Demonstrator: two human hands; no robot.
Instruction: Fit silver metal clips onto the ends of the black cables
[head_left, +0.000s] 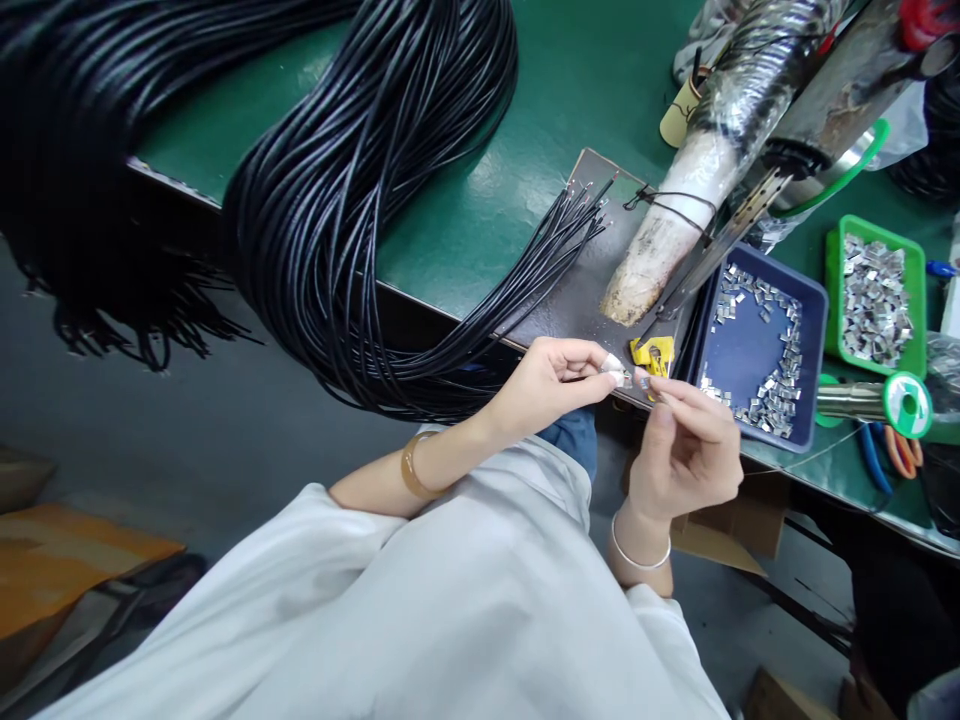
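The left grip [559, 385] pinches a small metal piece [627, 380] at its fingertips; the right grip [686, 450] has its fingertips just beside that piece, though whether they hold anything I cannot tell; both are at the counter's [570, 80] near edge, between black cables [360, 200] and a blue tray [750, 345]; green surface shows beyond.

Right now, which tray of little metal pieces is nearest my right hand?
The dark blue tray, just beside your right hand; the smaller green tray sits beyond it, farther to the right.
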